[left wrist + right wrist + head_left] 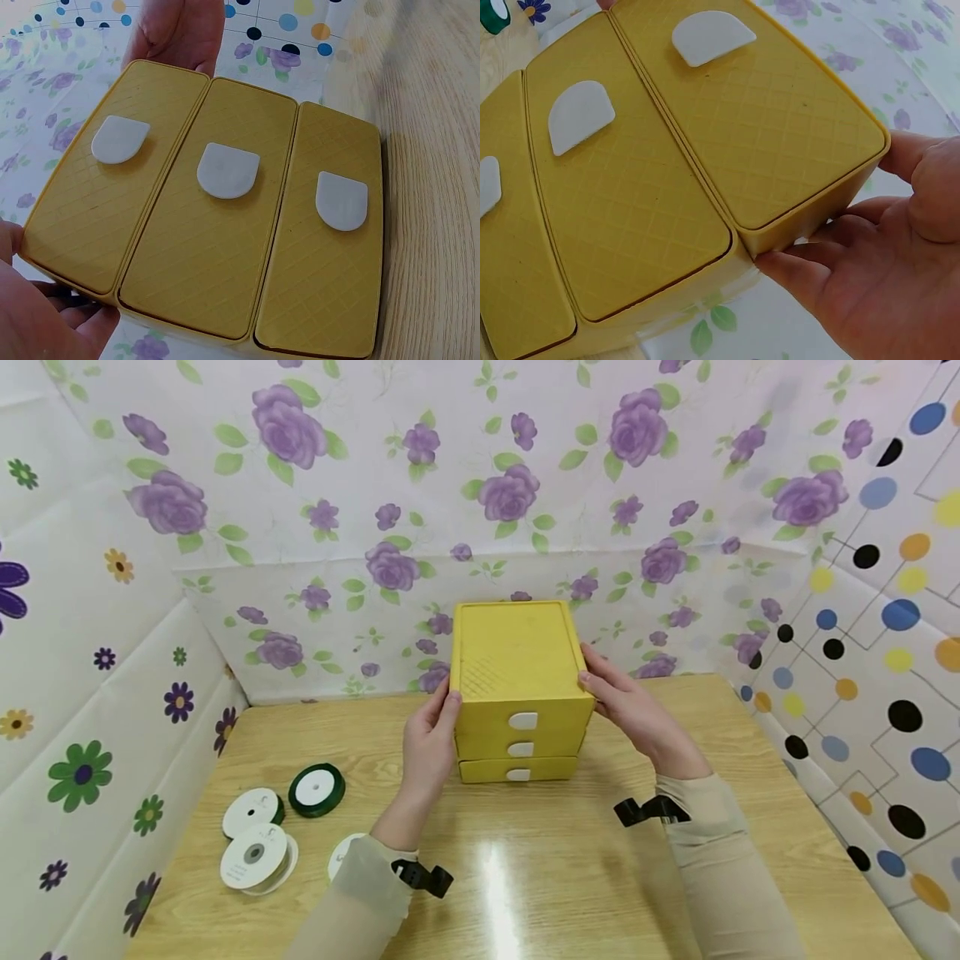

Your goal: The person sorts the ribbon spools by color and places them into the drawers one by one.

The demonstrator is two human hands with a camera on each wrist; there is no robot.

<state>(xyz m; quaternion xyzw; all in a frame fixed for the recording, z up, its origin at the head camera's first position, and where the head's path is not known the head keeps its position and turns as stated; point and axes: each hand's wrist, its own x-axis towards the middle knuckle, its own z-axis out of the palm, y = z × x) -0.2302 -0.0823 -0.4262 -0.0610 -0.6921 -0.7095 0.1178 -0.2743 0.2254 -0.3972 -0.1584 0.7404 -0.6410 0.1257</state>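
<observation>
A yellow three-drawer storage box [521, 647] with white half-round pulls stands at the back of the wooden table, its front facing me. All its drawers are pushed in. My left hand [429, 752] grips its left side near the top front corner, thumb at the front edge and fingers along the side wall. On the opposite side my right hand [633, 710] holds the right wall, thumb by the top edge. In the right wrist view, the fingers [802, 277] of that hand bend under the upper drawer section's side, partly hidden behind it.
Several ribbon spools lie on the left of the table: a dark green one [336, 793], white-faced spools [253, 857] overlapping each other, and another spool [341, 852] partly covered by my left forearm. Flowered sheeting [390, 568] hangs behind the table; a dotted sheet [900, 718] stands at the right.
</observation>
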